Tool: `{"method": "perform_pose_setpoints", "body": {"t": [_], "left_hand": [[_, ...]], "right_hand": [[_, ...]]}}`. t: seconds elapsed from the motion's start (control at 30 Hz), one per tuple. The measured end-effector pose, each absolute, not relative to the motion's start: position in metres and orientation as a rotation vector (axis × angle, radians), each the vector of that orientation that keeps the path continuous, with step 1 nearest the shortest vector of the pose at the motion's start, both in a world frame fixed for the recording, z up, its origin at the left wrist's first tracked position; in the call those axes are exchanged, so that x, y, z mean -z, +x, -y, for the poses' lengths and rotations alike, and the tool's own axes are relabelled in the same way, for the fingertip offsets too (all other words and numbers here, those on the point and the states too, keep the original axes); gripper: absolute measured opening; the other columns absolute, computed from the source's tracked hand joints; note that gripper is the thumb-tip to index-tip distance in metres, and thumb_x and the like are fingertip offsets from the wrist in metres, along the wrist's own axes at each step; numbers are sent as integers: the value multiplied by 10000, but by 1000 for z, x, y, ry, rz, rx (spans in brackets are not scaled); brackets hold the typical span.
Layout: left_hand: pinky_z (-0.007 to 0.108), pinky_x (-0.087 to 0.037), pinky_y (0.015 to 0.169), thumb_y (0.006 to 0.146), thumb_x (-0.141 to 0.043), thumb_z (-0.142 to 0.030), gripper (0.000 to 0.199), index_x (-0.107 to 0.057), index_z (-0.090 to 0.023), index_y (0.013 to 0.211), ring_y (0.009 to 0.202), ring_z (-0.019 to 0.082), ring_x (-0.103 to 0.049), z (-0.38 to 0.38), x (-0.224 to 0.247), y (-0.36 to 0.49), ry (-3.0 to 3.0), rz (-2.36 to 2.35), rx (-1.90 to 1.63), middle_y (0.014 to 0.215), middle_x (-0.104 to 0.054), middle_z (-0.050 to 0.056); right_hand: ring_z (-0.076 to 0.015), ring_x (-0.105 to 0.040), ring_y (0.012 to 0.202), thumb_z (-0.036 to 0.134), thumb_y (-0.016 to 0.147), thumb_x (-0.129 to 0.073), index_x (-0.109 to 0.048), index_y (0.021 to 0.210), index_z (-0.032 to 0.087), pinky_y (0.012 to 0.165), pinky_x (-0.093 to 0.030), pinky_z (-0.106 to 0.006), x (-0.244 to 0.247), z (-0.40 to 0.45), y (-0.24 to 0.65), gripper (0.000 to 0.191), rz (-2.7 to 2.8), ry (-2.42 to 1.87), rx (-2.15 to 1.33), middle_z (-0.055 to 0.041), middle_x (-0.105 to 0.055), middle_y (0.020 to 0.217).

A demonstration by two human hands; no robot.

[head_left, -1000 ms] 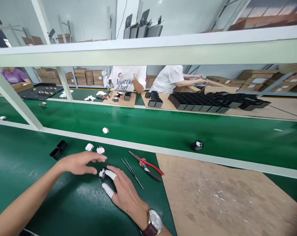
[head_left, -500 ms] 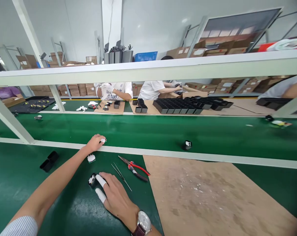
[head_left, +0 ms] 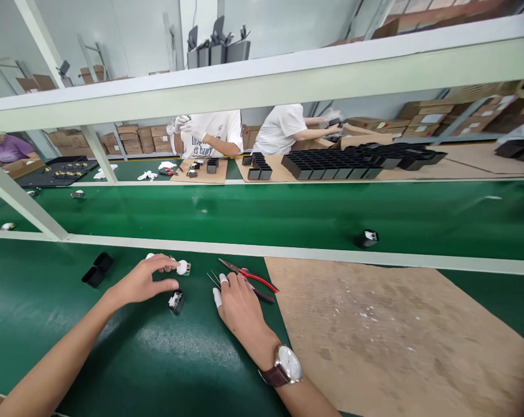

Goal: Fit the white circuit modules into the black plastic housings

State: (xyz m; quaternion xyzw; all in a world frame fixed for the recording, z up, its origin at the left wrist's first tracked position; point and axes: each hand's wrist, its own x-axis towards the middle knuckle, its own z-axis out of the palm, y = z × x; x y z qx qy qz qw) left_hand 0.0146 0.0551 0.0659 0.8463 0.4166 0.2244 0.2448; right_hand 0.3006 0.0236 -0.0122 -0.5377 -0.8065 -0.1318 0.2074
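While the left hand [head_left: 146, 281] arches half-open by a round white part [head_left: 182, 267], right hand [head_left: 242, 307] half-curled over metal tweezers [head_left: 213, 280]; grips unclear

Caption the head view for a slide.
Left hand near a black case, right hand at the tweezers beside the pliers.

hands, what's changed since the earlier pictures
The right hand let go of the small black case and moved right, to the tweezers. The left hand came back from the belt, where a white-topped part is gone. The pliers stayed put.
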Motion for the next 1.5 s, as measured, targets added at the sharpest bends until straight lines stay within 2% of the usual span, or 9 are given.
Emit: {"method": "perform_pose_setpoints", "body": {"t": [0.07, 0.1, 0.23, 0.37, 0.47, 0.83, 1.0, 1.17, 1.5], "left_hand": [[392, -595, 929, 832, -867, -497, 692, -598, -301, 1440, 1028, 241, -666, -36, -58, 14, 2236, -1139, -540, 1196, -674, 72], [395, -599, 933, 806, -889, -490, 760, -566, -305, 1469, 1029, 242, -668, -28, -51, 15, 2213, -1148, -511, 1205, -664, 72], [420, -581, 1009, 988, -684, -308, 587, -472, -323, 1535, 1115, 242, -686, -6, -23, 22, 2154, -1185, -548, 1272, -673, 76], [446, -543, 1108, 1011, -646, -267, 627, -396, -360, 1578, 1223, 246, -685, 0, -7, 24, 2099, -1172, -658, 1330, -698, 49], [438, -537, 1131, 1000, -679, -288, 673, -365, -376, 1588, 1262, 239, -681, 2, -2, 25, 2058, -1156, -704, 1351, -709, 28], [456, -565, 1110, 1002, -698, -341, 735, -310, -383, 1624, 1320, 258, -662, 8, 0, 32, 2013, -1128, -649, 1407, -700, 35], [456, -581, 1086, 1001, -700, -324, 741, -313, -364, 1631, 1310, 267, -671, 9, 1, 33, 2023, -1112, -669, 1399, -710, 53], [477, -541, 1137, 1012, -686, -317, 756, -272, -383, 1641, 1336, 260, -651, 9, 2, 35, 2035, -1104, -650, 1409, -705, 39], [478, -531, 1146, 1015, -682, -322, 745, -276, -382, 1636, 1329, 259, -654, 9, 0, 36, 2018, -1101, -638, 1406, -704, 38]], "right_hand": [[-283, -612, 884, 23, 855, -631, -676, 929, 154, 778, -524, -406, 15, -26, 303, 158, 2267, -1484, 354, -130, -653, 930], [-278, -614, 882, -2, 839, -619, -672, 921, 159, 784, -527, -401, 16, -27, 304, 189, 2281, -1467, 344, -122, -651, 927], [-243, -621, 892, 29, 908, -569, -658, 978, 167, 785, -542, -359, 12, -23, 302, 179, 2333, -1329, 275, -98, -640, 973], [-191, -616, 842, 74, 994, -487, -625, 1165, 144, 682, -523, -302, 0, -11, 295, 230, 2276, -947, 71, -100, -619, 1057], [-190, -590, 788, 40, 960, -492, -635, 1082, 153, 629, -488, -311, -9, -3, 290, 219, 2284, -826, 89, -98, -610, 1025], [-197, -540, 780, -12, 897, -478, -624, 844, 187, 600, -446, -324, -18, 7, 286, 253, 2401, -912, 209, -93, -614, 961], [-202, -534, 779, -10, 898, -473, -611, 815, 199, 600, -433, -333, -19, 9, 284, 263, 2432, -925, 198, -89, -599, 942], [-202, -525, 770, -7, 885, -476, -569, 747, 207, 598, -415, -332, -22, 9, 281, 272, 2434, -900, 190, -85, -595, 919], [-192, -518, 776, -17, 885, -488, -579, 765, 201, 605, -417, -337, -23, 7, 286, 265, 2398, -890, 143, -85, -602, 958]]}}
